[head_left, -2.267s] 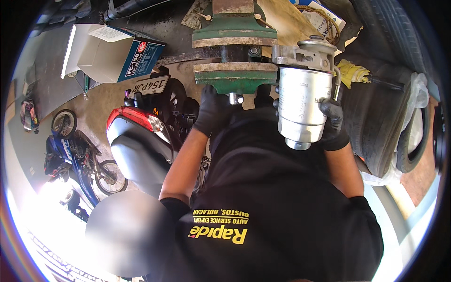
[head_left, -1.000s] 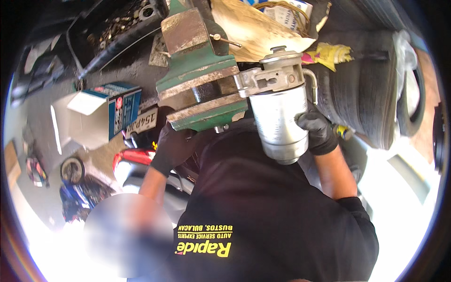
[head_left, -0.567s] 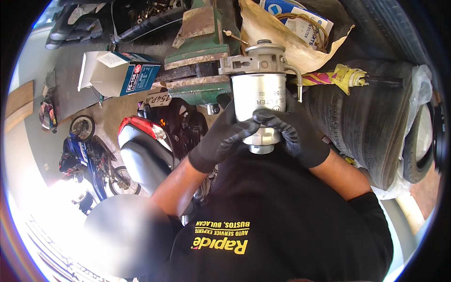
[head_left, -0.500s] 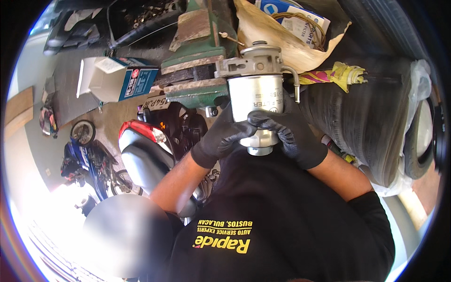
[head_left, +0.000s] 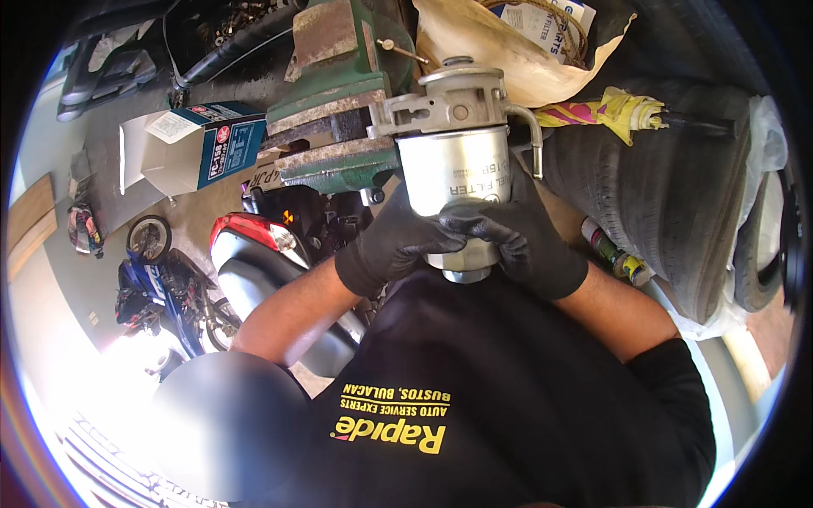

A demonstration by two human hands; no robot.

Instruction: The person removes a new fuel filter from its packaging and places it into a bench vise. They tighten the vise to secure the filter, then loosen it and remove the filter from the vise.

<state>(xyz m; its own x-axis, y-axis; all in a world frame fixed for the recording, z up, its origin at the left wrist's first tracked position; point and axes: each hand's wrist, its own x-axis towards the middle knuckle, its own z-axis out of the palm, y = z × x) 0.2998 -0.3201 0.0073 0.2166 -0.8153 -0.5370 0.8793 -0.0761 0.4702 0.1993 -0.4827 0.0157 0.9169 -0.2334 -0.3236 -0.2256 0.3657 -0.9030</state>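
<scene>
Both black-gloved hands grip a silver fuel filter (head_left: 449, 165) in front of my chest. My left hand (head_left: 402, 224) is wrapped around its lower left side, and my right hand (head_left: 517, 224) closes around the lower right with fingers across the front. A cast grey metal head (head_left: 449, 102) with a bent outlet pipe (head_left: 535, 140) tops the canister. Below the hands the filter's rounded bottom (head_left: 466, 264) shows. Parts of the canister are hidden behind the fingers. Just left of it, a green bench vise (head_left: 347, 106) with rusty jaws stands on the bench.
An opened teal-and-white carton (head_left: 190, 148) lies left of the vise. Behind are a tan paper sheet (head_left: 508, 76) and a yellow-pink folded umbrella (head_left: 605, 116). Stacked tires (head_left: 644, 203) stand at right. A parked scooter (head_left: 262, 262) and a blue motorcycle (head_left: 165, 292) are at left.
The vise, carton and paper sit slightly farther left and higher in view. Both hands keep their hold on the filter, which appears slightly farther left.
</scene>
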